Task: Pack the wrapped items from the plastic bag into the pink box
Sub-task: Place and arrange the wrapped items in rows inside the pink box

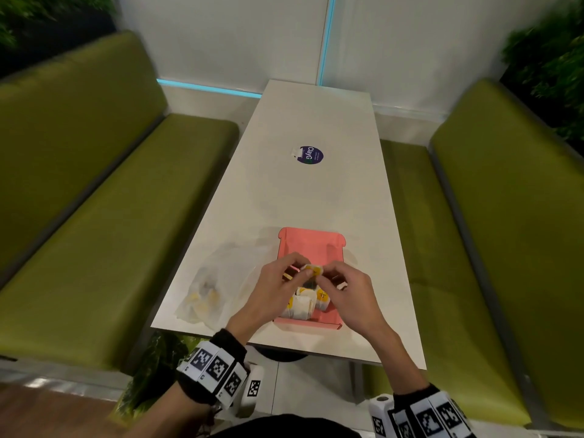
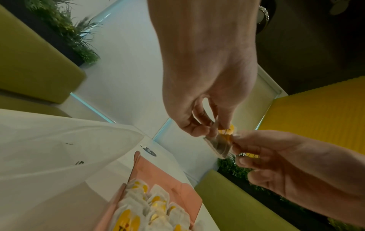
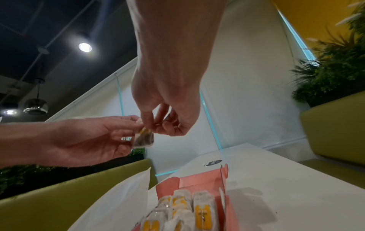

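Note:
Both hands hold one wrapped item (image 1: 313, 269), a small white packet with a yellow label, in the air above the pink box (image 1: 308, 245). My left hand (image 1: 298, 270) pinches its left end and my right hand (image 1: 327, 273) pinches its right end. The left wrist view shows the packet (image 2: 221, 143) between the left hand (image 2: 207, 130) and the right hand (image 2: 240, 143). The pink box (image 3: 197, 179) stands open near the table's front edge, with several wrapped items (image 3: 183, 206) packed upright in it. The plastic bag (image 1: 215, 279) lies left of the box with more yellow-labelled items inside.
The white table (image 1: 309, 191) is long and narrow, with a round dark sticker (image 1: 311, 154) at its middle. Green benches (image 1: 94, 216) flank it on both sides. The white wall closes the far end.

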